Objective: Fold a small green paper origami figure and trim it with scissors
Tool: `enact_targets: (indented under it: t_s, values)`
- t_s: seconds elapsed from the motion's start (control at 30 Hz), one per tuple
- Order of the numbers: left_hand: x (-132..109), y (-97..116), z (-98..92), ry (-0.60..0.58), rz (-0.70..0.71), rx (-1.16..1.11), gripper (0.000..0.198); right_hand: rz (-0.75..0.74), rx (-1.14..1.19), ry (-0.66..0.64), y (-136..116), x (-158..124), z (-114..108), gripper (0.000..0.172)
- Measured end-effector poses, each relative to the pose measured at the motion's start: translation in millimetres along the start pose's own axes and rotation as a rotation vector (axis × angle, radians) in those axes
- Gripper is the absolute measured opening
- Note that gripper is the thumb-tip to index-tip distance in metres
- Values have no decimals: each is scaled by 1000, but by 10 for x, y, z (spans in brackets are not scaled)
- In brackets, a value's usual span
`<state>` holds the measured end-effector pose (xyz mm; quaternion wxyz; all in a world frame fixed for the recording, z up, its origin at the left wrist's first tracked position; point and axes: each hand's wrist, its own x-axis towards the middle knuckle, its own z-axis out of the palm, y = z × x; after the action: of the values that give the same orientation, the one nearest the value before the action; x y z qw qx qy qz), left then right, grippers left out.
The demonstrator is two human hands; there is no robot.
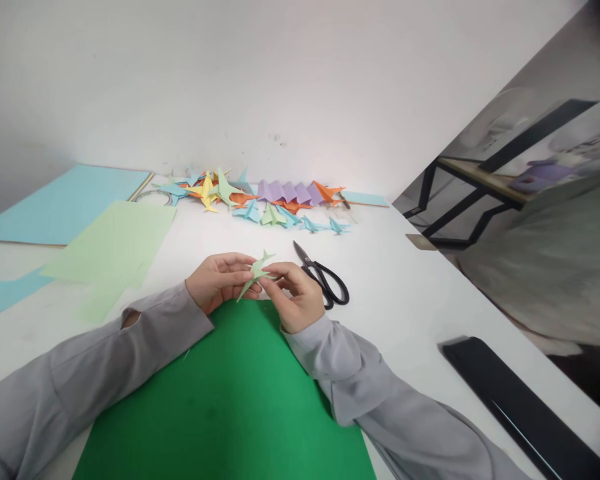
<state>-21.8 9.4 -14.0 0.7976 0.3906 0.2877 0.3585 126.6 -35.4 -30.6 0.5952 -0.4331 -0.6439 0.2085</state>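
Between my two hands is a small light-green folded paper bird, with thin pointed wings and a forked tip. My left hand pinches it from the left, thumb in front. My right hand grips its right side between thumb and fingers. Both hands are above the far end of a green sheet. Black-handled scissors lie just beyond my right hand, blades pointing away and to the left.
Folded paper shapes in several colours lie along the wall, with a purple pleated strip among them. Blue card and light-green sheets cover the left side. A long black object lies at the right edge.
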Motion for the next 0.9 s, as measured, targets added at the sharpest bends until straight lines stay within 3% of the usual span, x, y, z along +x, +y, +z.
enact_targets:
  t_s: [0.17,0.33,0.9]
  values:
    - [-3,-23,-4,-24,25,36,32,-29,-39,-22,-50,7,-13,9]
    - [1,-5,23,22,48,29,32,-20,-29,-46,-77,5,-26,17]
    - [2,-18,27,73,110,72,34,20,-8,-50,-72,4,-22,13]
